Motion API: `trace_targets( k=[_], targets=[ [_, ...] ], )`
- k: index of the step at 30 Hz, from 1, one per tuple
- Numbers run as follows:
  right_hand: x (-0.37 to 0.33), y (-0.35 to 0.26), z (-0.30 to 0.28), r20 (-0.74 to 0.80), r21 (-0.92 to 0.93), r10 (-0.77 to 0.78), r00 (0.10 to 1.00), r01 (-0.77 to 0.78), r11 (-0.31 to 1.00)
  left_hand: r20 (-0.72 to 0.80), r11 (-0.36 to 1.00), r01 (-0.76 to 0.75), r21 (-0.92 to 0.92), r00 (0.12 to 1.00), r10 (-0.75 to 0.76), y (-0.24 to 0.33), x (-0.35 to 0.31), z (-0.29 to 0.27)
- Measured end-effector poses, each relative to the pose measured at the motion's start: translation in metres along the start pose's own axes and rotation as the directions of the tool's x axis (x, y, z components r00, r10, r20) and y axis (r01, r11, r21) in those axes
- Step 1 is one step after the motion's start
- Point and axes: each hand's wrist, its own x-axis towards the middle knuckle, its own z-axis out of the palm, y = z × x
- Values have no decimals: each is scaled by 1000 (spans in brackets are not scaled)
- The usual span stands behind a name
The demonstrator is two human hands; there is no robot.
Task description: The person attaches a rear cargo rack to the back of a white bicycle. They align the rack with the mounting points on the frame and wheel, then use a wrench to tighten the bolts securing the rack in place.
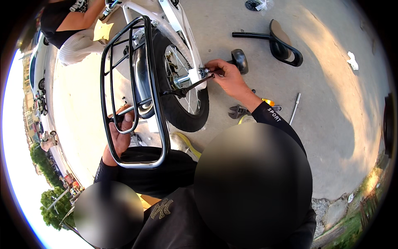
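Note:
A small bicycle with a white frame (188, 37) stands in front of me, its black-tyred rear wheel (203, 112) toward me. A black tubular rear rack (165, 133) sits over the fender, with a black strut (192, 86) running toward the axle. My left hand (122, 130) is closed round a bar at the rack's left side. At the hub, my right hand (227, 79) pinches with thumb and forefinger beside the axle bolt (203, 71) and the strut's free end. What lies between those fingertips is hidden.
Beyond my right hand are a small black wheel (239, 61) and a saddle with its post (280, 41). An adjustable wrench (238, 111), a yellow-handled tool (268, 101) and a metal rod (295, 108) lie on the concrete. Another person (62, 25) crouches far left, an arm at the bicycle.

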Motion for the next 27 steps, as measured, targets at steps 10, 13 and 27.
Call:
trace_targets(
  k=[10, 13, 27],
  targets=[
    [6, -11, -6, 91, -229, 261, 961, -235, 945, -100, 991, -92, -93, 992, 83, 5, 0, 11],
    [2, 1, -5, 120, -145, 46, 992, -28, 989, -106, 991, -121, -52, 988, 115, 2, 0, 10],
    [3, 9, -5, 156, -28, -2, 988, 6, 1000, -110, 993, -114, -27, 988, 110, -8, -4, 7]
  ],
)
